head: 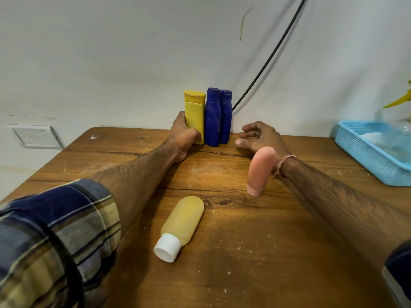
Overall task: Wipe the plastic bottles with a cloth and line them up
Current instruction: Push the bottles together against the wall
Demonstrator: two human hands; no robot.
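Bottles at bench (289, 252) far edge against wall, my left hand (183, 138) gripping yellow bottle (195, 116) touching two blue bottles (219, 117), my right hand (260, 136) loose and empty beside them, pink tube (260, 170) upright mid-bench, amber bottle (180, 225) lying down nearer me, blue basket (364, 156) at right edge, open bench between.

Wooden table (222, 252), cracked and dusted with white specks, set against a pale wall (111, 52). A black cable (273, 54) runs down the wall; a white switch plate (33, 135) sits far left.
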